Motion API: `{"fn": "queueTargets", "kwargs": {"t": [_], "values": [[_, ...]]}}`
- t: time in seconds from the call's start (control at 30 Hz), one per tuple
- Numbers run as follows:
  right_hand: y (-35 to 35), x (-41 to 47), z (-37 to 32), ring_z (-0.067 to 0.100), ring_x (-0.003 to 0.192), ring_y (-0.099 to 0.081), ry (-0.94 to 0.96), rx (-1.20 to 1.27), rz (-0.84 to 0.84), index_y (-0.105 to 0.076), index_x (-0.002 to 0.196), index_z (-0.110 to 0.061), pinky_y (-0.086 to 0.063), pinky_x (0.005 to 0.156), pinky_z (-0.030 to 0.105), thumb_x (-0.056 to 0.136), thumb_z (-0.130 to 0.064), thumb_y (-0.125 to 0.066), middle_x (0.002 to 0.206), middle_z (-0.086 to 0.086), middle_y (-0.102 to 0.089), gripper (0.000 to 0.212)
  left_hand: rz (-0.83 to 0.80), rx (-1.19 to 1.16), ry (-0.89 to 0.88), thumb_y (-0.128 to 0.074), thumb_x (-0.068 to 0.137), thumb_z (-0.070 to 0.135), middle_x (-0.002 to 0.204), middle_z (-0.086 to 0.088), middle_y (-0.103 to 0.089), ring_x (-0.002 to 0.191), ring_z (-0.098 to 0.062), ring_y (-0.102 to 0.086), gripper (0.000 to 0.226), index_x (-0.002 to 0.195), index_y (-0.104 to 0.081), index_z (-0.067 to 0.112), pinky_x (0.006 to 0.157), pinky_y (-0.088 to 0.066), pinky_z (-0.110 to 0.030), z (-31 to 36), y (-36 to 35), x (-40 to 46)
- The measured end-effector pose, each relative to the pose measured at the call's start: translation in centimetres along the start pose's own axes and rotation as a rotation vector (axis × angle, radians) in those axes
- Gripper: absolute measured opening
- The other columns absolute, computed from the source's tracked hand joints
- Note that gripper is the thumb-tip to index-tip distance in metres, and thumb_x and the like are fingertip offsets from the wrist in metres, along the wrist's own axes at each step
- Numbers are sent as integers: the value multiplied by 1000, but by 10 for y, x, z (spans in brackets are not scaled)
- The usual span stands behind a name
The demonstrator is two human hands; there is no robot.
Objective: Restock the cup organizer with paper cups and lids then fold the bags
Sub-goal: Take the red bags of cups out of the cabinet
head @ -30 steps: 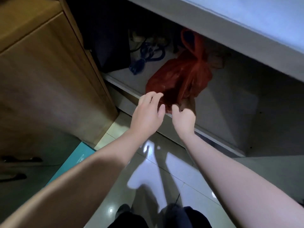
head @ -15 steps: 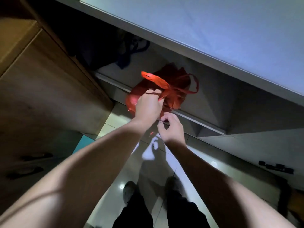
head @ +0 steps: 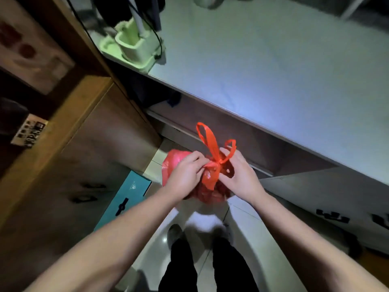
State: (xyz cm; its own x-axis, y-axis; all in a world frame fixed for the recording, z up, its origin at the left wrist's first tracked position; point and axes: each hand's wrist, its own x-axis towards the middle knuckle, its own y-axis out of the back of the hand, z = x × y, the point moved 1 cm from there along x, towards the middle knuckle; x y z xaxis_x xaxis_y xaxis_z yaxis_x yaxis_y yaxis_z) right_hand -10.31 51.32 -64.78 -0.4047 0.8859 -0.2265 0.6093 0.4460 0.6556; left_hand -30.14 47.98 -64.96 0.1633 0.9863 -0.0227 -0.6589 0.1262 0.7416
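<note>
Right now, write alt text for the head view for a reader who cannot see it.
Two hands, left and right, hold a knotted red bag above a tiled floor, fingers pinching at the knot below its handle loops. Behind it runs a white counter with a green holder; a wooden cabinet stands at left.

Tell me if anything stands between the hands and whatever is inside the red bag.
Yes: the red plastic bag is tied shut by a knot in its handles. The left hand and right hand both pinch at that knot, holding the bag above the floor. What is inside cannot be seen.
</note>
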Motion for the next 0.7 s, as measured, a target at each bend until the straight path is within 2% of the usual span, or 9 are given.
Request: {"fn": "queueTargets", "kwargs": {"t": [0.07,0.1,0.13,0.17,0.33,0.4,0.47,0.57,0.7], "values": [[13,-17,-14,5,103,-58,52,3,-38,-62,113,-34,-44,83,23,87,-31,-70,109,-25,-57,27,-49,1,-24,-61,91,12,99,-3,-61,94,-18,-60,18,105,-72,12,87,-48,-27,21,12,-15],[19,-28,-20,6,89,-57,53,7,-44,-64,98,-30,-41,76,24,88,-28,-69,92,-22,-56,11,-83,1,-19,-61,91,13,100,-2,-61,95,-18,-61,18,106,-72,13,87,-49,-30,32,17,-22],[27,-39,-26,4,79,-53,44,7,-49,-64,88,-26,-38,71,25,89,-26,-69,81,-19,-53,4,-118,-1,-12,-62,92,13,101,-1,-61,96,-18,-61,19,108,-71,14,87,-50,-33,43,20,-29],[34,-52,-29,4,73,-50,23,4,-49,-64,83,-23,-37,68,26,90,-25,-68,75,-15,-51,8,-146,-1,-3,-62,92,14,102,1,-61,98,-18,-61,20,110,-71,16,88,-51,-34,55,23,-36],[74,-113,-55,7,73,-51,-41,-65,-55,-58,79,-34,-42,68,29,91,-32,-63,78,-8,-56,14,-287,52,-53,-59,92,24,111,8,-60,110,-12,-57,26,118,-65,26,93,-49,-33,106,42,-54],[87,-143,-65,9,74,-53,-92,-88,-27,-59,79,-29,-44,70,31,91,-32,-62,79,-6,-57,12,-353,85,-151,-58,90,30,113,9,-59,111,-11,-57,29,119,-62,29,95,-49,-34,128,46,-56],[104,-179,-70,11,77,-55,-140,-85,36,-64,84,-23,-45,72,31,90,-32,-62,81,-7,-58,10,-414,106,-240,-56,89,35,114,11,-57,111,-10,-56,31,120,-60,31,95,-49,-36,158,47,-58],[143,-223,-74,7,78,-54,-213,-77,155,-67,89,-23,-41,71,24,88,-26,-63,83,-9,-58,5,-461,110,-380,-54,91,41,119,10,-54,114,-10,-53,37,127,-56,31,96,-48,-37,212,46,-48],[228,-269,-74,15,87,-61,-304,-103,329,-70,96,-20,-46,78,28,88,-26,-63,90,-7,-62,13,-433,116,-583,-53,95,49,132,10,-51,121,-8,-52,47,139,-50,32,101,-42,-26,298,37,-15]]}}
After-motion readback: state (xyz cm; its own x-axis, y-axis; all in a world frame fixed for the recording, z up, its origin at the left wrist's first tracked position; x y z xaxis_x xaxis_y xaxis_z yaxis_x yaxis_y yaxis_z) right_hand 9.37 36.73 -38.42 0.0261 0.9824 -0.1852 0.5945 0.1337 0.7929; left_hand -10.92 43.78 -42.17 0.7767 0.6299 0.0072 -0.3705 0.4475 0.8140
